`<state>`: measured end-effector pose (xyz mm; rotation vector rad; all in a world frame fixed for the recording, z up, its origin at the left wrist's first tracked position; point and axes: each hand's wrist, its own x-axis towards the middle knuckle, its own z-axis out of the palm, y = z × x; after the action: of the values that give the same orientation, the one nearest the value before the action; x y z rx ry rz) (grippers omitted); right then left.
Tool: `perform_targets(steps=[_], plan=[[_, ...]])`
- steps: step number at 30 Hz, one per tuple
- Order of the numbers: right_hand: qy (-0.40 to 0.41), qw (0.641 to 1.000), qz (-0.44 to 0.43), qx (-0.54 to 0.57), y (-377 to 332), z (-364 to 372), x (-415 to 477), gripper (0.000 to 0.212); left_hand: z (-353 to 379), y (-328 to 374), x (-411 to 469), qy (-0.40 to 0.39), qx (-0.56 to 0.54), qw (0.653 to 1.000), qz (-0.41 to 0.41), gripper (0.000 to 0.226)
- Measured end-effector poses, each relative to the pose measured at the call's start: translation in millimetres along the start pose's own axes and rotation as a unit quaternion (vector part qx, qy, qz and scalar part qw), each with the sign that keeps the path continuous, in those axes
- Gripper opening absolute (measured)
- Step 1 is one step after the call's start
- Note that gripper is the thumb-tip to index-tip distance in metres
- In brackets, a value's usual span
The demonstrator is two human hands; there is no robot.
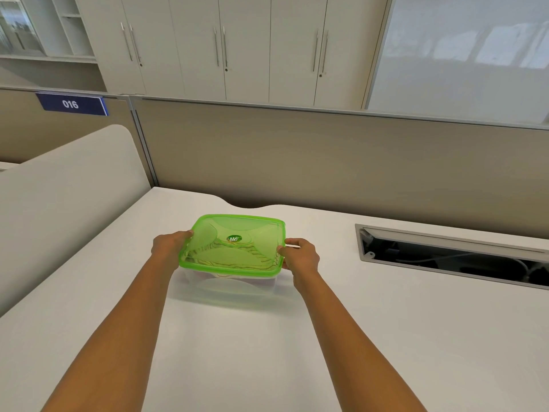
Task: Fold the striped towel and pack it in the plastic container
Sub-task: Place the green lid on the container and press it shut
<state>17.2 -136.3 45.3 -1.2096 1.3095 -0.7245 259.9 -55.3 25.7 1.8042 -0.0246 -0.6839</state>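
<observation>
A clear plastic container [228,285] stands on the white desk [267,337] in the middle of the view. A translucent green lid [234,245] lies on top of it. Through the lid I see the striped towel [255,257], folded inside. My left hand [169,243] grips the lid's left edge, thumb on top. At the lid's right edge, my right hand [300,254] holds on in the same way. Both forearms reach in from the bottom of the frame.
An open cable trough [451,257] is sunk into the desk at the right. A beige partition [326,162] runs along the desk's far edge, with a rounded divider panel [68,203] on the left. Cabinets stand behind.
</observation>
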Motion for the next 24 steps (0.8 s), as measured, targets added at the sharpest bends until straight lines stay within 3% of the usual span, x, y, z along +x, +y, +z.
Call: perform_targets(steps=[7,14,19,24], plan=[[-0.03,0.997,0.052,0.037,-5.9,-2.4,7.4,0.029,5.7,0.5,-5.4,0.035,0.028,0.999,0.025,0.056],[-0.06,0.99,0.113,0.061,-19.3,4.8,11.6,0.004,8.0,0.8,-9.5,0.054,0.052,0.996,0.041,0.054],[-0.034,0.992,0.103,0.063,-15.4,13.4,29.9,0.037,7.4,-3.9,-8.3,0.045,0.031,0.998,0.036,0.054],[0.017,0.997,0.081,0.001,-16.1,19.8,41.9,0.044,5.6,-7.5,1.2,0.023,-0.017,0.999,0.024,0.051]])
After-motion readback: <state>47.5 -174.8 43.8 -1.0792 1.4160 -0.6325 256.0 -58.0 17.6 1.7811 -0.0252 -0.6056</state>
